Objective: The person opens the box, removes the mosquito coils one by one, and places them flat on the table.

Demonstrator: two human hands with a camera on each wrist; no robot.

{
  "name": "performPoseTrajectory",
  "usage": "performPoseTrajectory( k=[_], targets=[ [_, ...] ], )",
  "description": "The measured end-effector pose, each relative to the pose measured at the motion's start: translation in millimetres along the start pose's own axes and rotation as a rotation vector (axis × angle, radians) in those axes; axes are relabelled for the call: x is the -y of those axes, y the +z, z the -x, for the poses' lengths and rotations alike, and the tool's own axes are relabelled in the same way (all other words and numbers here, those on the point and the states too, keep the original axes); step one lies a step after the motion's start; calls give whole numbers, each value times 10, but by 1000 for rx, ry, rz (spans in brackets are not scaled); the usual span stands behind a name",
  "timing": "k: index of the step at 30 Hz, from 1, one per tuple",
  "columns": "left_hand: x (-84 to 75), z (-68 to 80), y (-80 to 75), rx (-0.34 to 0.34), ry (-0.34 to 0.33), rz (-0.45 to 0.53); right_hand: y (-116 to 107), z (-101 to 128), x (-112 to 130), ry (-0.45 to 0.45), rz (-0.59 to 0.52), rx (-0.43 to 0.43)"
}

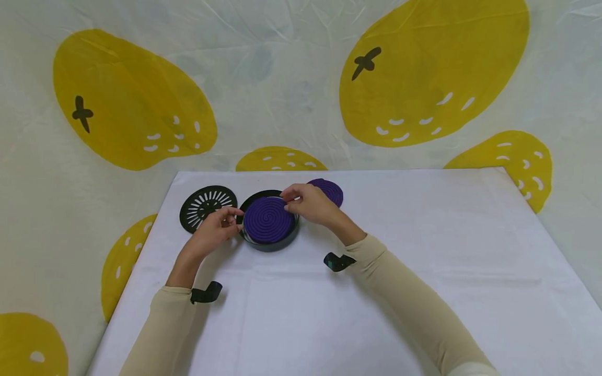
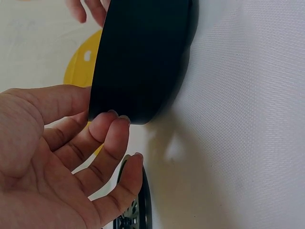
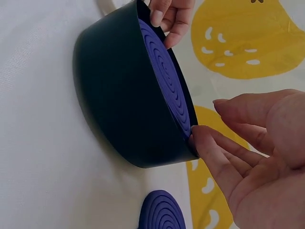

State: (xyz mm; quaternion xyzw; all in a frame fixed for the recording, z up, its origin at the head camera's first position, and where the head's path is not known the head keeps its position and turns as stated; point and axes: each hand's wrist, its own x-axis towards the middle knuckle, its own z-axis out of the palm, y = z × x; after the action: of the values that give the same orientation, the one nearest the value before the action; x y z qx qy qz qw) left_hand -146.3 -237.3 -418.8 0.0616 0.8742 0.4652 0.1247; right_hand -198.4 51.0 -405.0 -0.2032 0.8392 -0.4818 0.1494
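Observation:
A purple spiral disc (image 1: 267, 219) like a coiled mat sits inside the mouth of a dark round container (image 1: 270, 247), its face level with the rim or just below. On the left, my left hand (image 1: 213, 230) pinches the container's rim. The left wrist view shows the thumb at the rim's inner side and fingertips against the outer wall (image 2: 143, 62). From the right, my right hand (image 1: 314, 203) touches the rim beside the disc's edge with a fingertip. Its thumb stands apart from the rim in the right wrist view, where the disc (image 3: 164, 71) is seen edge-on.
A black round lid (image 1: 185, 222) with radiating slots lies left of the container, partly behind my left hand. Another purple spiral disc (image 1: 333, 192) lies on the white tabletop (image 1: 400, 250) behind my right hand. Cloth printed with yellow fruit (image 1: 432, 68) hangs behind.

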Motion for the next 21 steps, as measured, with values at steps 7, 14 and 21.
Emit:
performPoseTrajectory(
  k=[7, 14, 21],
  targets=[
    [114, -40, 0, -18, 12, -37, 13, 3, -8, -15, -44, -16],
    [90, -36, -5, -20, 8, -39, 30, -1, 9, -19, 36, -46],
    [60, -23, 0, -9, 14, -25, 42, 13, 11, 3, 49, -28]
  ],
)
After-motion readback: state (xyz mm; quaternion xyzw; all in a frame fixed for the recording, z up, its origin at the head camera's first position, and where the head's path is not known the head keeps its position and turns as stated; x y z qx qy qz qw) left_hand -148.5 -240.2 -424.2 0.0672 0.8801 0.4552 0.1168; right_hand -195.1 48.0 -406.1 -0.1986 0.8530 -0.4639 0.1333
